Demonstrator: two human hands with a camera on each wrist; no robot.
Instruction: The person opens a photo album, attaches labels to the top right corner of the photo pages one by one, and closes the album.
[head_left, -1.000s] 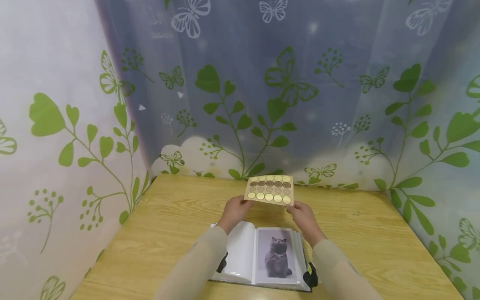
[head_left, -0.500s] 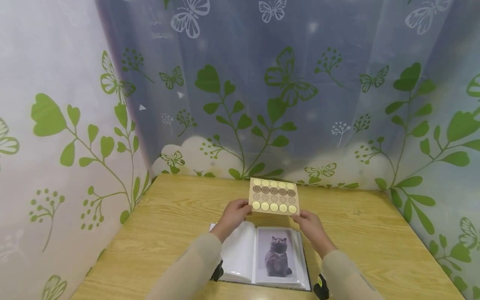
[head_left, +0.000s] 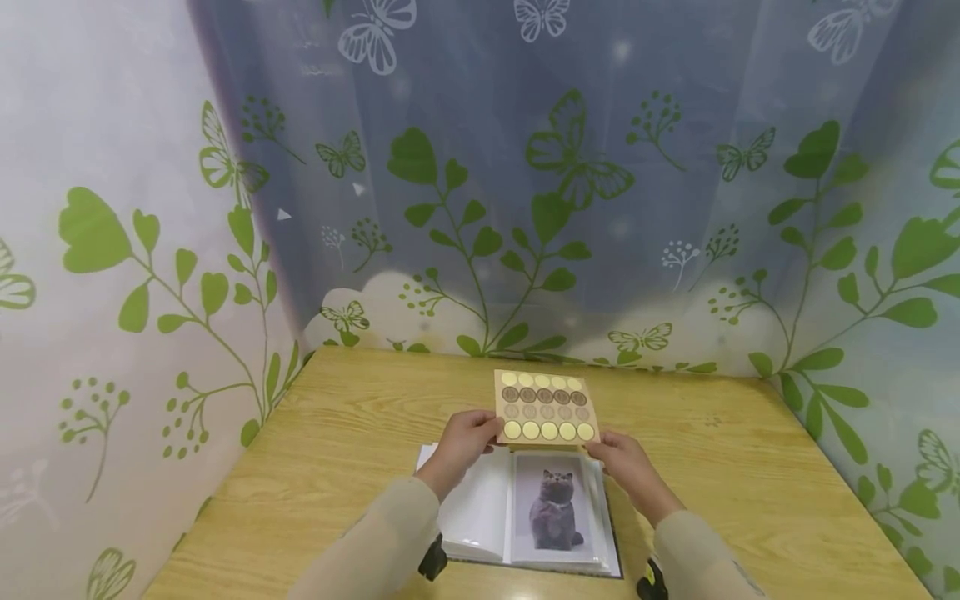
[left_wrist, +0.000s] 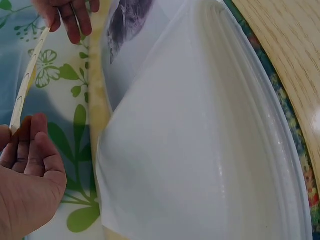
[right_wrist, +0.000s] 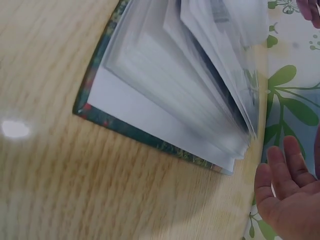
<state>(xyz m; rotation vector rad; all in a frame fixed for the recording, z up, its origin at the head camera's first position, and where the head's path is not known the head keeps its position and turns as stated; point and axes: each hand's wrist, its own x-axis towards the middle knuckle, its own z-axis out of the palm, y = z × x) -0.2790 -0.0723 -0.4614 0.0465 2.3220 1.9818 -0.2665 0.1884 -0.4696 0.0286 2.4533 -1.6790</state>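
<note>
A tan sheet of round stickers (head_left: 546, 408), gold and brown in rows, is held up over the far edge of an open photo album. My left hand (head_left: 462, 450) pinches its lower left corner, and my right hand (head_left: 630, 468) pinches the lower right corner. The left wrist view shows the sheet nearly edge-on, with the left hand (left_wrist: 32, 175) at its near end. Below lies the photo album (head_left: 472, 517), a blank white page on its left and a photo of a grey cat (head_left: 555, 508) on its right. In the right wrist view, the right hand's (right_wrist: 295, 192) pinch is cut off.
A wooden table (head_left: 315, 492) carries the album. Curtains printed with leaves and butterflies (head_left: 480, 167) stand around its back and sides. Dark wrist cameras (head_left: 432, 558) hang at both wrists near the album's sides.
Both hands have brought the sticker sheet down and nearer to me, from beyond the album to its far edge. The sheet faces me more flatly. The album has stayed in place.
</note>
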